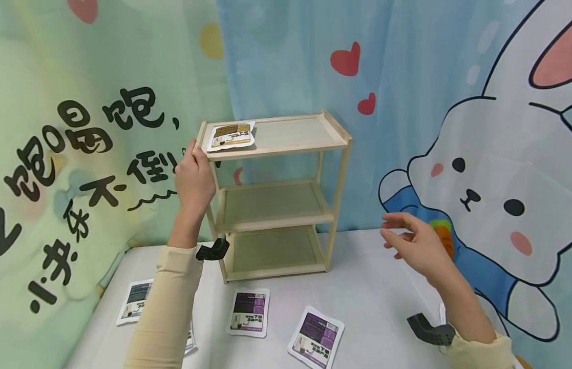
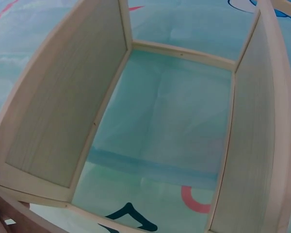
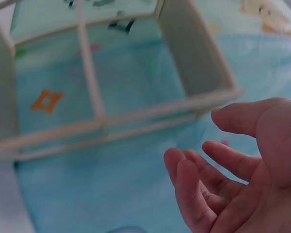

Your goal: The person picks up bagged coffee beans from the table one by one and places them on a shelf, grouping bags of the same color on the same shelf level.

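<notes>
Nearest the camera, the left sleeve slanted up to the left hand, whose fingers curled round the left end of the wooden shelf at its top rail. Only the back of that hand showed well, so I could not tell how tight the grip was.

The shelf stood on the white table, its long axis running left to right between the two hands. Off its right end, lower than the top tier, the right hand hung in the air, thumb and fingers loosely bent and spread apart, holding nothing. Its fingertips pointed left towards the shelf, with a plain gap between; the left hand was the nearer, being in contact.

One packet lay flat on the top tier at the left end, just beside the left fingers and far from the right ones. On the table, a purple packet lay before the shelf and a second purple packet farther right. The left sleeve partly hid a dark-topped packet.
</notes>
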### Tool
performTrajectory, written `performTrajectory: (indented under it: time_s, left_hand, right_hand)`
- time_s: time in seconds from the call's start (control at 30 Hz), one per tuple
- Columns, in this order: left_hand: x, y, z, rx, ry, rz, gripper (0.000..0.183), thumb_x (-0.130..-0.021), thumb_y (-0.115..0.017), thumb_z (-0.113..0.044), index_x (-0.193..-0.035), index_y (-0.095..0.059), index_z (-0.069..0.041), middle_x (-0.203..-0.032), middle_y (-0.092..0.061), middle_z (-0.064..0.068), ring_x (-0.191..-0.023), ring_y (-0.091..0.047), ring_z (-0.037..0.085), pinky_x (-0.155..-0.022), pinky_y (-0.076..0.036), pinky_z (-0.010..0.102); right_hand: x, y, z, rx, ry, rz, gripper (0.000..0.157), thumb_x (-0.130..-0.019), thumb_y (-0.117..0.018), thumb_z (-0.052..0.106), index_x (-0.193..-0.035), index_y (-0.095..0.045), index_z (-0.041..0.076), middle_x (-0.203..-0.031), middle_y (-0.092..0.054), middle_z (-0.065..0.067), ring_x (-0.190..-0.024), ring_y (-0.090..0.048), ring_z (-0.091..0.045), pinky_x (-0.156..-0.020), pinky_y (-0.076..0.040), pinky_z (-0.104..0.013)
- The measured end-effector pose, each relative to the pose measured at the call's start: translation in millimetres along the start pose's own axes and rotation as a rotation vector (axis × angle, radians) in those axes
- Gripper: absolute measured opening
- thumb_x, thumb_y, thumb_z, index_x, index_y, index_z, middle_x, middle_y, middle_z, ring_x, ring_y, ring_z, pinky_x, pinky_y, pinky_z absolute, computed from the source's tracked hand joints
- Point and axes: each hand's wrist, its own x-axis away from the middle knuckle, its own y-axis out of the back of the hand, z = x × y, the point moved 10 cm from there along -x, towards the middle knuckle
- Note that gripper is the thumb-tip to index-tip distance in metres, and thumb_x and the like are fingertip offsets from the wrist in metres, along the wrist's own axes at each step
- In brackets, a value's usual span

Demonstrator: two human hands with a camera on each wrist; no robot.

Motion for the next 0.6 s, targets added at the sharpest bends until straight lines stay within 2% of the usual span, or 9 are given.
performTrajectory:
  time_s: [0.13, 0.27, 0.33, 0.37, 0.43, 0.5, 0.57, 0.6]
  left_hand:
    - [1.2, -3.2, 1.3, 0.007, 0.004, 0.012, 0.053, -0.105, -0.027, -0.033, -0.145, -0.044, -0.003, -0.13, -0.057, 0.023, -0.076, -0.056, 0.032, -0.061, -0.039, 0.043]
    - [3.4, -5.5, 4.6, 0.006, 0.008, 0.006, 0.053, -0.105, -0.027, -0.032, -0.145, -0.044, -0.001, -0.124, -0.061, 0.025, -0.063, -0.048, 0.03, -0.056, -0.036, 0.042]
    - [4.0, -5.3, 5.7, 0.0, 0.006, -0.003, 0.052, -0.106, -0.027, -0.031, -0.144, -0.045, -0.001, -0.124, -0.061, 0.024, -0.069, -0.055, 0.032, -0.057, -0.038, 0.042]
    - [4.2, -5.0, 6.0, 0.007, 0.006, -0.005, 0.052, -0.106, -0.028, -0.03, -0.144, -0.045, -0.001, -0.123, -0.061, 0.025, -0.066, -0.053, 0.035, -0.055, -0.037, 0.044]
    - [4.2, -3.8, 5.7, 0.005, 0.002, -0.014, 0.052, -0.106, -0.028, -0.03, -0.144, -0.046, 0.0, -0.128, -0.059, 0.023, -0.08, -0.061, 0.037, -0.06, -0.042, 0.046]
    - [4.2, -2.6, 4.8, 0.005, 0.0, -0.015, 0.052, -0.106, -0.028, -0.031, -0.144, -0.045, 0.0, -0.129, -0.058, 0.023, -0.085, -0.062, 0.036, -0.062, -0.043, 0.046]
    - [4.3, -1.5, 4.7, 0.013, 0.004, -0.014, 0.052, -0.105, -0.028, -0.031, -0.144, -0.045, 0.0, -0.128, -0.058, 0.024, -0.077, -0.059, 0.035, -0.06, -0.041, 0.045]
    - [4.5, -0.6, 4.5, 0.013, 0.006, -0.017, 0.052, -0.105, -0.028, -0.031, -0.144, -0.045, 0.0, -0.13, -0.057, 0.023, -0.079, -0.059, 0.032, -0.06, -0.04, 0.043]
  right_hand:
    - [15, 10.3, -48, 0.055, -0.075, -0.022, 0.052, -0.101, -0.053, 0.036, -0.137, -0.047, -0.001, -0.123, -0.054, -0.024, -0.081, -0.063, -0.015, -0.064, -0.053, -0.029]
    - [33, 18.6, -103, 0.098, -0.175, -0.003, 0.055, -0.102, -0.05, 0.037, -0.136, -0.045, -0.006, -0.117, -0.056, -0.027, -0.081, -0.064, -0.019, -0.063, -0.053, -0.03]
    - [40, 23.2, -130, 0.111, -0.243, 0.003, 0.057, -0.102, -0.05, 0.037, -0.135, -0.043, -0.009, -0.115, -0.057, -0.029, -0.08, -0.065, -0.021, -0.063, -0.053, -0.031]
    - [44, 25.8, -142, 0.111, -0.277, 0.005, 0.058, -0.102, -0.049, 0.037, -0.135, -0.041, -0.011, -0.113, -0.057, -0.029, -0.08, -0.065, -0.022, -0.063, -0.054, -0.032]
    - [51, 31.2, -166, 0.115, -0.351, 0.0, 0.061, -0.101, -0.05, 0.038, -0.135, -0.039, -0.012, -0.112, -0.057, -0.029, -0.08, -0.065, -0.022, -0.063, -0.054, -0.033]
    - [57, 37.0, -188, 0.108, -0.422, -0.003, 0.065, -0.101, -0.05, 0.039, -0.136, -0.037, -0.014, -0.111, -0.056, -0.03, -0.08, -0.065, -0.024, -0.065, -0.054, -0.035]
    - [64, 42.9, -208, 0.11, -0.477, -0.007, 0.067, -0.1, -0.052, 0.04, -0.136, -0.036, -0.015, -0.11, -0.056, -0.031, -0.082, -0.065, -0.028, -0.067, -0.055, -0.037]
    - [68, 46.4, -217, 0.129, -0.502, -0.015, 0.068, -0.099, -0.053, 0.04, -0.135, -0.036, -0.015, -0.111, -0.055, -0.032, -0.086, -0.063, -0.031, -0.069, -0.054, -0.039]
